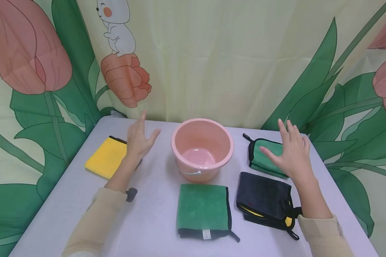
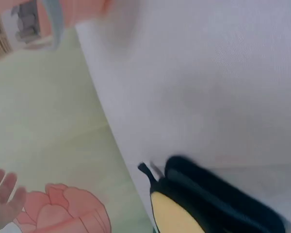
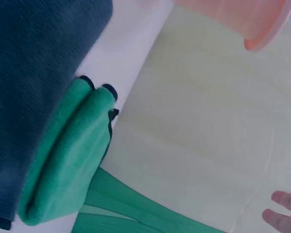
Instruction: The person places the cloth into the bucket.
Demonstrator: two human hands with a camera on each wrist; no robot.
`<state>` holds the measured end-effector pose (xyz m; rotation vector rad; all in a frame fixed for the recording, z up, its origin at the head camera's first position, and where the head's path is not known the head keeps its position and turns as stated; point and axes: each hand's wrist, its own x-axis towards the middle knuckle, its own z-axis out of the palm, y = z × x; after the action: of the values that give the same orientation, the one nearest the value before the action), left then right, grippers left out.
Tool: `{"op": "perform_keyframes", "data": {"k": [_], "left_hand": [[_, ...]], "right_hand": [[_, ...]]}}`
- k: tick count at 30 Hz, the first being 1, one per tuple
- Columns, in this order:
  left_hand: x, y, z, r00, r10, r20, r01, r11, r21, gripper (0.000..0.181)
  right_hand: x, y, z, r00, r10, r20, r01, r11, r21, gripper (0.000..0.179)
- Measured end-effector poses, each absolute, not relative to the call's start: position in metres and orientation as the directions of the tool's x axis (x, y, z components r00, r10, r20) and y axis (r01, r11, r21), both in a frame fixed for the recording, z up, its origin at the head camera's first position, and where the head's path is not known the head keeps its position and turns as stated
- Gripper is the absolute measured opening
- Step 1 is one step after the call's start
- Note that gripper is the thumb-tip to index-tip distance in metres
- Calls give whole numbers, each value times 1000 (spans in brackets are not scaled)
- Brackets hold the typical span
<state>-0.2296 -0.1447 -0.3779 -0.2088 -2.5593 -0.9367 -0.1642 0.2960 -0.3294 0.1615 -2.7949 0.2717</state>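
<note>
A pink bucket (image 1: 202, 142) with a pale handle stands upright in the middle of the table. Above a folded yellow towel (image 1: 107, 157) my left hand (image 1: 138, 141) hovers with fingers spread, holding nothing. My right hand (image 1: 291, 153), also spread and bare, is raised over a folded green towel (image 1: 266, 157), partly covering it in the head view. Closer to me on that side lies a folded dark grey towel (image 1: 263, 196) with black edging and some yellow inside. Another green towel (image 1: 202, 207), with a white tag, lies folded in front of the bucket.
A white cloth (image 1: 154, 221) covers the table. Behind it hangs a cream curtain (image 1: 231, 71) printed with tulips, leaves and a white rabbit. In the left wrist view, the bucket (image 2: 80, 9) shows a label on its side.
</note>
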Motion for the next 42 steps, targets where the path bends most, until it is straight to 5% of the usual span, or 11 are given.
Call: {"op": "perform_keyframes", "data": {"k": [8, 17, 26, 42], "left_hand": [[-218, -127, -372, -970, -42, 238, 214, 312, 926, 61], [-207, -115, -365, -997, 64, -52, -54, -33, 998, 53], [-204, -112, -366, -977, 110, -184, -192, -69, 979, 52], [-205, -105, -367, -960, 174, -220, -229, -33, 973, 55]], "right_hand": [[-132, 288, -354, -898, -161, 410, -245, 956, -160, 97], [-97, 290, -395, -910, -173, 376, -234, 964, -125, 100], [-77, 293, -431, -941, -179, 286, -210, 974, -83, 102], [-64, 294, -453, -976, -213, 56, -216, 975, -60, 92]]}}
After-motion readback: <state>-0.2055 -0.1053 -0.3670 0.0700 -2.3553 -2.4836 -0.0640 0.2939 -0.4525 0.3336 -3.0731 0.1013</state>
